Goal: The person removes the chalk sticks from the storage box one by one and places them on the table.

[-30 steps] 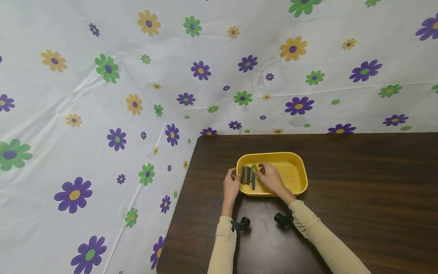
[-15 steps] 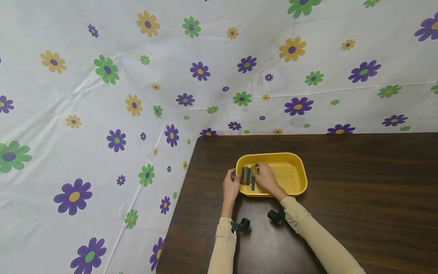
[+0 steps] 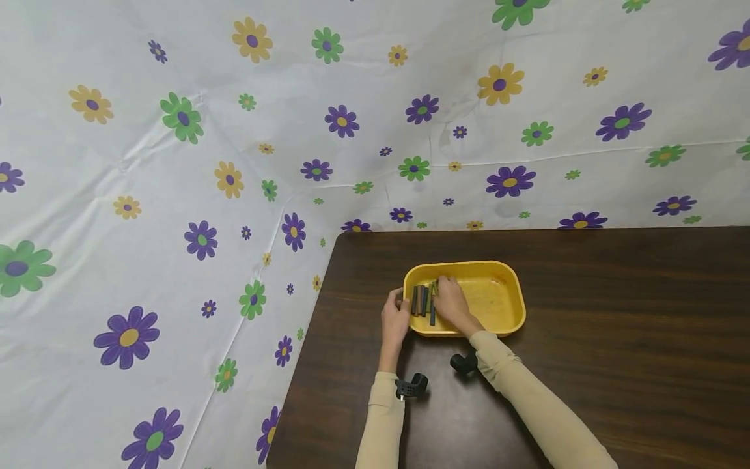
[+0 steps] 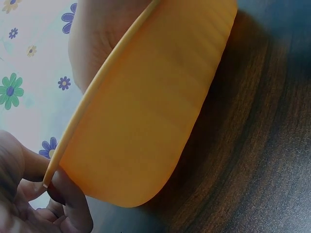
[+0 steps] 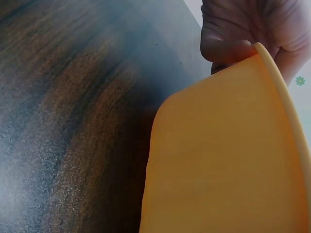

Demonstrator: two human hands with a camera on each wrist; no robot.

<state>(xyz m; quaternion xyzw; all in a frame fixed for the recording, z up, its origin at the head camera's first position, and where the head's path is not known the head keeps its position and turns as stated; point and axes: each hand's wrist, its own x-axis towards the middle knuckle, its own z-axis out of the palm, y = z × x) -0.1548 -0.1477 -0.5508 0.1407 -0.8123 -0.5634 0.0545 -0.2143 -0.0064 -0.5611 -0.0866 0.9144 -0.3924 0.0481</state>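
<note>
A yellow plastic tray (image 3: 495, 312) stands on the table, with several dark crayon-like sticks (image 3: 423, 301) lined up side by side in its left end. My left hand (image 3: 396, 319) grips the tray's left rim. The left wrist view shows that hand (image 4: 41, 194) with its thumb and fingers on either side of the rim. Inside the tray, my right hand (image 3: 454, 305) has its fingers curled down at a yellow-green stick (image 3: 435, 287), at the right end of the row. In the left wrist view the tray wall (image 4: 141, 107) hides the fingertips of that hand.
The dark wood-grain table (image 3: 615, 326) extends far to the right. A white flowered sheet (image 3: 351, 78) hangs behind and along the left side. Black wrist cameras, left (image 3: 413, 385) and right (image 3: 463, 363), sit low over the table in front of the tray.
My right hand has moved left inside the tray, closer to the row, and the yellow-green stick at its fingertips has shifted slightly left. The left hand has stayed on the rim.
</note>
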